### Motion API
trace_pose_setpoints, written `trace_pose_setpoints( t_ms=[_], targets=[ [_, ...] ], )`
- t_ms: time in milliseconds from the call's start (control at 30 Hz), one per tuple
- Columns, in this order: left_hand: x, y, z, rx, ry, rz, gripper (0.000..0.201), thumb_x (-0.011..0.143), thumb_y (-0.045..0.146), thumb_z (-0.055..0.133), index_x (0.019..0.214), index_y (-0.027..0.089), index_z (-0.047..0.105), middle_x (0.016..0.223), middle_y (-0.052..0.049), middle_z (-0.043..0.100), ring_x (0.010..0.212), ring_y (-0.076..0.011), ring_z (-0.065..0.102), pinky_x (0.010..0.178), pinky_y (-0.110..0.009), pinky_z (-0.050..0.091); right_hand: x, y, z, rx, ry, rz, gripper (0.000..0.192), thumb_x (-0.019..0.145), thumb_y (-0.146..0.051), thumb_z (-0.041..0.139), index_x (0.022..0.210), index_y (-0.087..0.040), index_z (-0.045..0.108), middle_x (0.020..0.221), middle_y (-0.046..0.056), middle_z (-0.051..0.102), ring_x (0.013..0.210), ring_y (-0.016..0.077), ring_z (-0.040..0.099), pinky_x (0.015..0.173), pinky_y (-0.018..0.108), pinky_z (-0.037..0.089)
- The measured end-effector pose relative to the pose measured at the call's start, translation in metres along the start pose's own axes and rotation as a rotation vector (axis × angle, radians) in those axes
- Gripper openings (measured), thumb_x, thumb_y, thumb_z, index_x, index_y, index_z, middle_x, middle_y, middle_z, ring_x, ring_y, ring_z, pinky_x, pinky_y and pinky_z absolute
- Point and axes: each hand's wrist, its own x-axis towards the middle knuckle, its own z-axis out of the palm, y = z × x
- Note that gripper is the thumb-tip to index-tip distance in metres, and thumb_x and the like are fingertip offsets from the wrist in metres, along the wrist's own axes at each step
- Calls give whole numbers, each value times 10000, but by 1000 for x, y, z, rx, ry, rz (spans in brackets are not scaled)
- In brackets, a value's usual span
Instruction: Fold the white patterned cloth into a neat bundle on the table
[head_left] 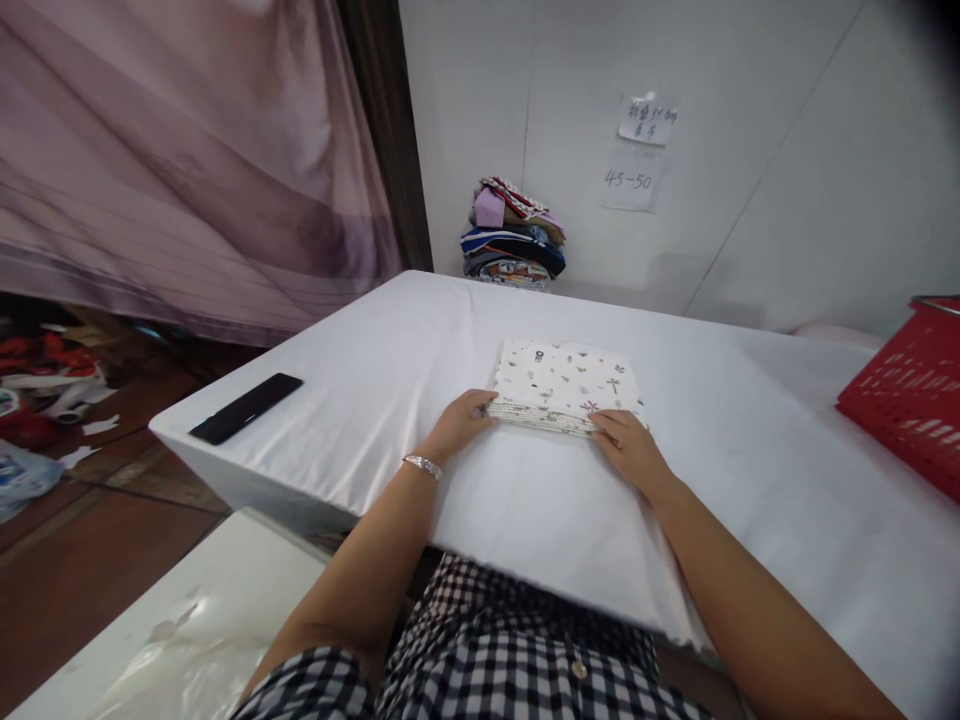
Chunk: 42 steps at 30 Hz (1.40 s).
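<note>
A folded white cloth (566,380) with small printed figures and plants lies flat on the white-covered table (517,500), its several layers showing along the near edge. My left hand (463,420) pinches its near left corner, with fingers closed over the layered edge. At the near right corner, my right hand (626,445) grips the same cloth between thumb and fingers. Both hands rest at table height. The undersides of the cloth and some fingertips are hidden.
A black phone-like slab (247,408) lies at the table's left corner. Folded clothes (514,235) are stacked behind the far edge. A red plastic basket (911,385) stands at the right. Clear plastic (187,670) covers a white surface at lower left, and a pink curtain (187,150) hangs behind.
</note>
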Motion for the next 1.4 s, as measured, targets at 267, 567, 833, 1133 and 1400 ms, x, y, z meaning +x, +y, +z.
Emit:
trace_pose_setpoints(
  t_ms=[267,567,833,1133,1400],
  targets=[
    [-1,13,1,55,44,-67,394,739,266,594,1132,253,599,1008,-5,633,856,-154,584,817,-284,461,3,-8,0,37,19,49,278,878,-309,479,1090,-237,644,1094,70,631,1030,236,540,902,427,452],
    [-3,19,-2,87,59,-202,296,716,306,625,1000,235,584,896,4,645,751,-142,592,683,-253,453,67,-65,21,128,-51,-75,221,868,-268,505,1002,-238,677,1026,55,661,965,212,565,872,373,434],
    [-1,21,-2,169,48,-222,146,711,309,618,800,212,555,709,20,603,659,-143,547,608,-251,405,107,-105,57,3,-260,-2,149,848,-230,541,806,-206,681,861,43,647,871,183,544,751,283,379],
    [3,15,-1,211,23,-178,120,707,299,622,748,202,566,802,-2,595,712,-149,544,617,-262,401,100,-103,68,152,-185,70,190,865,-183,514,865,-217,701,888,36,657,884,169,551,786,285,394],
    [3,17,-3,140,3,-202,190,685,366,642,761,204,578,828,-7,598,723,-154,550,629,-266,408,100,-95,73,227,-208,132,184,831,-162,547,898,-225,705,939,35,659,916,177,562,819,307,409]
  ],
)
